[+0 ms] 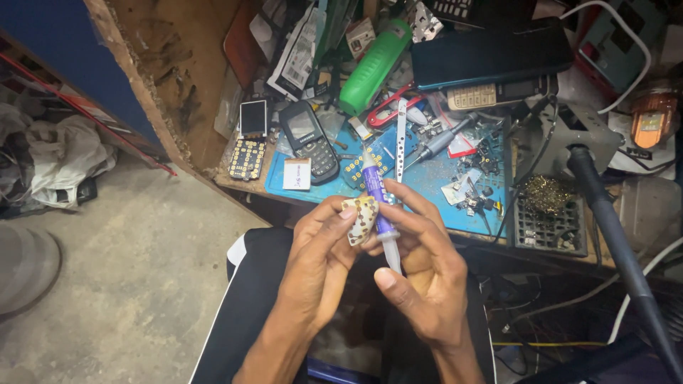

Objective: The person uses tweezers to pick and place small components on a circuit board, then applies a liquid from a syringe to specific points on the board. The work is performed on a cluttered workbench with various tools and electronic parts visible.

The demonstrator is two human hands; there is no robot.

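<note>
My left hand [316, 259] pinches a small white keypad circuit board [360, 217] with gold contacts between thumb and fingers. Beside it, my right hand [427, 267] grips a slim syringe [378, 206] with a purple label and a white cap pointing up; the thumb rests by the plunger end. The syringe body lies right against the board. Both hands hover above my lap, in front of the workbench edge.
The blue mat [434, 178] on the bench holds a dark keypad phone [309, 139], a bare phone board with screen [251, 139], tweezers [400, 139], a screwdriver [441, 139] and loose parts. A green bottle [373, 67], a brass wool holder [548, 206] and cables lie behind and right.
</note>
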